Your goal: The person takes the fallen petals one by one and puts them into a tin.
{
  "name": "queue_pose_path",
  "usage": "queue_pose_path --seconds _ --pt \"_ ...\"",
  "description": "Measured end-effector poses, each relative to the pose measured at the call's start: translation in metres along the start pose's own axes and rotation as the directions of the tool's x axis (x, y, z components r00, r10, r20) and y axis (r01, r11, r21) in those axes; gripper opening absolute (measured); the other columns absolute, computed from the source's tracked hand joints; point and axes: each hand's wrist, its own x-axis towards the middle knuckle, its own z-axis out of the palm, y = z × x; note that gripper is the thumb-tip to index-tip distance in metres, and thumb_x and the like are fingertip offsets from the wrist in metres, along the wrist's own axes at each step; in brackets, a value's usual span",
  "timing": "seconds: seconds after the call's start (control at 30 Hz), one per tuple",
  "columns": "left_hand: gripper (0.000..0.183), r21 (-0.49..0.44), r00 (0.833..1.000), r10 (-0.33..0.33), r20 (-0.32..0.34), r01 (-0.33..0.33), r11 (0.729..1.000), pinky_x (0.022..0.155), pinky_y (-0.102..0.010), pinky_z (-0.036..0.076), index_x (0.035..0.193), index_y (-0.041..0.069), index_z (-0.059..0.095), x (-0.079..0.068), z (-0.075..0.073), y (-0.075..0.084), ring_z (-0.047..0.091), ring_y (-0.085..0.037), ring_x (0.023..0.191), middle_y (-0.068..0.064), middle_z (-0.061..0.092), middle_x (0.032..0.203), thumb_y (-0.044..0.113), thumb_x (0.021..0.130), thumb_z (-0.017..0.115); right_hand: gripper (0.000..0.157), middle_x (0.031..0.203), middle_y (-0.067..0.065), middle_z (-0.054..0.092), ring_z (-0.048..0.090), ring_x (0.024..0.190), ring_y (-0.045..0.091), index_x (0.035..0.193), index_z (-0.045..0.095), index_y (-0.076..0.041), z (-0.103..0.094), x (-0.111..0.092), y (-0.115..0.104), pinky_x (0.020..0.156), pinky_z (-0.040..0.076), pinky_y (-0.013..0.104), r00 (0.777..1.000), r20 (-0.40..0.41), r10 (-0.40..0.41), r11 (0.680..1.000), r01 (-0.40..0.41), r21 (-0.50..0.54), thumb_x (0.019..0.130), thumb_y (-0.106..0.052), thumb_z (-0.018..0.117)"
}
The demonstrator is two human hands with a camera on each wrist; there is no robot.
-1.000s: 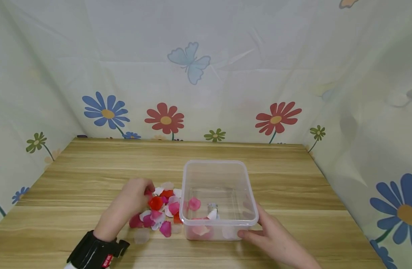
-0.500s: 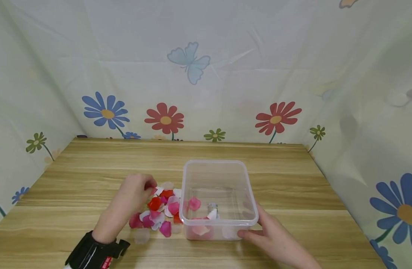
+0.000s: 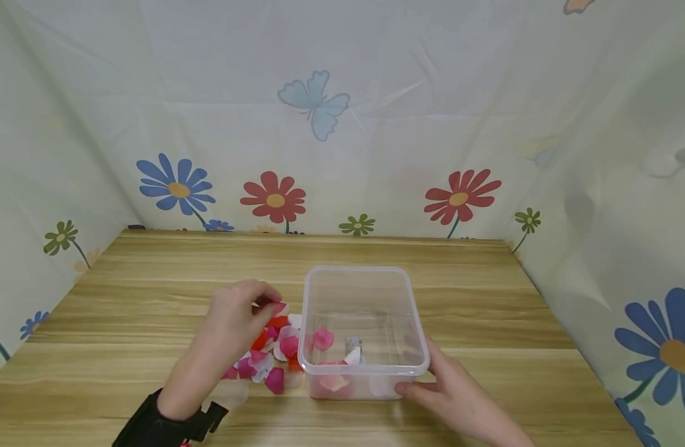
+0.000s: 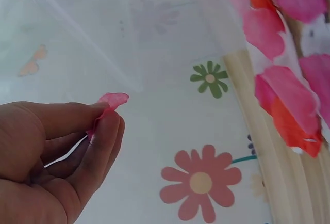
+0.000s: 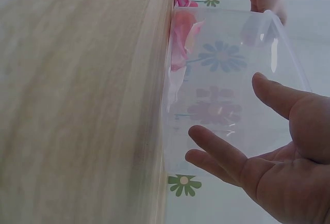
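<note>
Rightward is where the clear plastic box (image 3: 365, 370) lies from the left hand (image 3: 233, 320), near but apart, and that sideways gap seems the relation that counts. The left hand is closed to a pinch: thumb and fingertips hold a pink petal (image 4: 114, 99), whose free edge pokes out past the fingertips, pointing roughly at the box's left wall. In the right wrist view the left hand shows beyond the box at about rim height; whether the petal itself stands above the rim is hard to tell. Loose petals (image 3: 288, 345) lie heaped on the wooden table (image 3: 465, 298) between the left hand and that wall, with more petals (image 3: 334, 382) inside the box, low down, and its mouth faces up. On the other side, the right hand (image 3: 454, 391) touches the box at its near right corner, thumb at the near face, fingers spread and fairly straight, so the box sits between the hands, the left being the nearer to the heap.
</note>
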Motion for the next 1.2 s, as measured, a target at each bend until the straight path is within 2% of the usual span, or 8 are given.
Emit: queue_pose_path --seconds 0.3,0.5,0.7,0.83,0.93,1.07,1.2 --pt "0.02 -0.093 0.997 0.07 -0.015 -0.071 0.993 0.07 -0.017 0.051 0.095 0.012 0.074 0.0 0.001 0.022 0.064 -0.009 0.077 0.006 0.066 0.089 0.004 0.078 0.083 0.087 0.148 0.001 0.036 0.045 0.126 0.032 0.156 0.02 -0.028 0.0 0.0 0.0 0.086 0.049 0.029 1.0 0.003 -0.031 0.999 0.031 -0.011 0.089 -0.013 0.074" --pt "0.021 -0.136 0.984 0.177 -0.036 -0.18 0.974 0.07 -0.014 0.049 0.095 0.012 0.074 0.001 0.006 0.03 0.066 -0.006 0.078 0.008 0.066 0.09 0.003 0.078 0.082 0.088 0.146 0.0 0.038 0.048 0.123 0.033 0.156 0.019 -0.029 -0.001 0.0 0.0 0.087 0.049 0.029 0.999 0.003 -0.038 0.999 0.038 -0.016 0.089 -0.013 0.074" --pt "0.022 -0.17 0.976 0.216 -0.023 -0.217 0.961 0.071 -0.012 0.048 0.097 0.015 0.073 0.001 0.009 0.038 0.064 -0.001 0.079 0.011 0.065 0.091 0.005 0.079 0.082 0.088 0.146 0.002 0.038 0.048 0.123 0.033 0.156 0.018 -0.028 -0.001 0.0 -0.001 0.086 0.049 0.029 0.999 0.004 -0.05 0.998 0.05 -0.026 0.089 -0.014 0.074" --pt "0.02 -0.207 0.96 0.278 -0.011 -0.274 0.939 0.072 -0.013 0.049 0.095 0.013 0.073 0.004 0.013 0.043 0.063 -0.001 0.078 0.01 0.065 0.09 0.005 0.079 0.082 0.087 0.146 0.002 0.038 0.047 0.123 0.033 0.156 0.019 -0.029 -0.001 0.0 -0.001 0.086 0.049 0.029 0.999 0.003 -0.035 0.999 0.035 -0.025 0.089 -0.014 0.074" --pt "0.02 -0.23 0.945 0.326 0.023 -0.312 0.922 0.073 -0.013 0.049 0.095 0.011 0.072 0.005 0.017 0.044 0.063 -0.002 0.078 0.008 0.064 0.09 0.003 0.079 0.081 0.088 0.147 0.0 0.037 0.046 0.124 0.034 0.156 0.019 -0.031 -0.001 0.0 -0.001 0.085 0.05 0.029 1.0 -0.002 -0.004 1.0 0.004 -0.02 0.089 -0.015 0.074" --pt "0.022 -0.247 0.932 0.356 0.069 -0.329 0.911 0.074 -0.013 0.048 0.097 0.01 0.071 0.006 0.02 0.043 0.063 -0.003 0.079 0.007 0.064 0.092 0.002 0.08 0.081 0.089 0.147 -0.002 0.036 0.045 0.125 0.034 0.155 0.019 -0.033 0.0 0.001 -0.002 0.084 0.05 0.029 1.0 -0.001 0.023 1.0 -0.023 -0.007 0.089 -0.015 0.075" --pt "0.022 -0.255 0.924 0.374 0.075 -0.345 0.903 0.074 -0.013 0.049 0.098 0.01 0.071 0.007 0.021 0.042 0.063 -0.004 0.081 0.007 0.063 0.094 0.001 0.08 0.08 0.089 0.148 -0.001 0.036 0.044 0.127 0.032 0.156 0.018 -0.033 -0.001 0.001 -0.002 0.083 0.051 0.029 1.0 0.0 0.012 1.0 -0.012 -0.012 0.089 -0.015 0.074"
